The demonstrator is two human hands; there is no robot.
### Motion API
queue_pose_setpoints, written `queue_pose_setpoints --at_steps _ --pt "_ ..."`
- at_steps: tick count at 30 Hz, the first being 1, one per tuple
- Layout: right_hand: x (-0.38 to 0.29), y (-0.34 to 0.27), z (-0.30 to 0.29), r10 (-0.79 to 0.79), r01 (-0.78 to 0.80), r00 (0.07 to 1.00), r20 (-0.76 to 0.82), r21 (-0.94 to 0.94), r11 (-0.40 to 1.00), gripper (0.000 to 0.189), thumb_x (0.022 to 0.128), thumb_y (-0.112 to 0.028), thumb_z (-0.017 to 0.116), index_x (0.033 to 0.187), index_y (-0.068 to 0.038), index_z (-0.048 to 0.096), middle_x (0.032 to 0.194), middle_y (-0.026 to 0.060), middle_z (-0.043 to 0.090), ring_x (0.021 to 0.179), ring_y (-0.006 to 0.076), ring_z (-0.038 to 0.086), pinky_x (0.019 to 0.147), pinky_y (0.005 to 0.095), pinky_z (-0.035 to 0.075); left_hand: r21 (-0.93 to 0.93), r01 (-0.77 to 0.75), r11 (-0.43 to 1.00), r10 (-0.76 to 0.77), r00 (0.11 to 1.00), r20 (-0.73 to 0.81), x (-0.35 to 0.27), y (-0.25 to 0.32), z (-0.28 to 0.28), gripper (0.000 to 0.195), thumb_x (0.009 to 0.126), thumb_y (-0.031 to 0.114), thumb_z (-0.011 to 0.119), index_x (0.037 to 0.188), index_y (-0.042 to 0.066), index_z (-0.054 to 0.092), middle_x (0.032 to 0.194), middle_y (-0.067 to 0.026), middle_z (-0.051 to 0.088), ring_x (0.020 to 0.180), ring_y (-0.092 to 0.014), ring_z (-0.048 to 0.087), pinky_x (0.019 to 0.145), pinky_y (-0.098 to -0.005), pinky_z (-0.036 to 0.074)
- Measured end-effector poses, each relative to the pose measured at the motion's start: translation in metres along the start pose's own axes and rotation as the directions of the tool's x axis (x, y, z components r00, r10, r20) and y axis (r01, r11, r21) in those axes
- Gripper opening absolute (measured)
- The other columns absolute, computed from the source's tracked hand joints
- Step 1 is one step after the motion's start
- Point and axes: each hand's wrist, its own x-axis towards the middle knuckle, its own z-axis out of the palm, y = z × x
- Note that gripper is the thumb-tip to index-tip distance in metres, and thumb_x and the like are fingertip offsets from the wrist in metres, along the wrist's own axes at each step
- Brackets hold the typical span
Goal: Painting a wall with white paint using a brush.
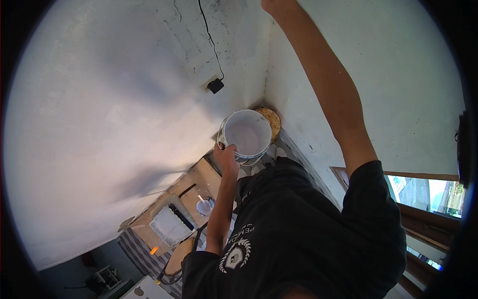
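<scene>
My left hand [226,155] grips the rim of a white plastic bucket [247,132] at its near left side. The bucket is smeared around the rim, and pale paint-like liquid lies inside; its wire handle hangs at the side. My right arm is stretched up along the wall at the right. Only the base of my right hand [275,4] shows at the top edge; its fingers, and anything they hold, are outside the picture. Below left, a whitish-smeared tray [171,225] and a small container [205,206] with a pale-handled tool in it rest on a brown board [201,177].
Pale walls meet in a corner ahead. A black power adapter [215,86] with a dangling cable is plugged into the left wall. A round, brown-topped object [274,121] stands behind the bucket. A chair with a wooden seat [180,255] is lower left, a wood-framed window [425,194] right.
</scene>
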Motion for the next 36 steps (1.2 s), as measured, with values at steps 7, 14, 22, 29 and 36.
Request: queue_pose_setpoints --at_steps 7,14,22,29,36 --pt "-0.016 0.025 -0.043 -0.026 0.012 0.996 -0.08 -0.171 0.985 0.021 0.083 -0.015 0.061 0.084 0.006 0.059 0.072 0.0134 0.059 0.055 0.0238 0.063 0.053 0.0331 0.058 0.021 -0.026 0.999 0.025 0.999 0.026 0.001 -0.006 -0.004 0.035 0.055 -0.009 0.054 0.088 0.002 0.05 0.078 -0.0026 0.052 0.066 -0.015 0.049 0.054 -0.0269 0.037" --pt "0.003 0.002 0.011 -0.069 0.084 0.996 0.05 -0.455 0.886 0.023 0.078 -0.016 0.06 0.08 0.007 0.058 0.067 0.0153 0.058 0.053 0.025 0.061 0.044 0.0355 0.054 0.03 -0.066 0.997 0.065 0.997 0.028 0.0 -0.007 -0.004 0.034 0.055 -0.01 0.054 0.087 0.002 0.05 0.078 -0.0026 0.052 0.066 -0.014 0.048 0.054 -0.0273 0.037" --pt "-0.009 0.017 -0.037 -0.161 0.165 0.986 0.038 -0.258 0.952 0.025 0.079 -0.016 0.061 0.083 0.008 0.06 0.07 0.0143 0.06 0.053 0.0248 0.061 0.048 0.0343 0.055 -0.02 -0.066 0.998 0.066 0.998 -0.013 0.004 -0.013 -0.01 0.029 0.058 -0.01 0.054 0.084 0.002 0.049 0.079 -0.004 0.054 0.069 -0.016 0.049 0.057 -0.028 0.039" --pt "0.024 0.043 -0.015 -0.045 0.038 0.999 -0.007 -0.428 0.903 0.027 0.078 -0.016 0.061 0.087 0.009 0.058 0.075 0.0169 0.061 0.055 0.0273 0.063 0.046 0.0369 0.056 -0.046 -0.055 0.997 0.058 0.996 0.071 0.0 -0.009 0.003 0.031 0.057 -0.011 0.053 0.085 0.001 0.05 0.08 -0.0048 0.055 0.07 -0.016 0.051 0.057 -0.028 0.04" --pt "0.027 -0.042 0.009 -0.152 0.176 0.977 0.149 -0.166 0.97 0.024 0.081 -0.016 0.062 0.089 0.005 0.057 0.071 0.0152 0.059 0.055 0.0271 0.063 0.05 0.037 0.058 -0.006 -0.085 0.996 0.085 0.995 0.047 0.003 -0.016 0.002 0.032 0.057 -0.011 0.053 0.086 0.001 0.049 0.076 -0.0043 0.053 0.067 -0.016 0.05 0.055 -0.0267 0.039"
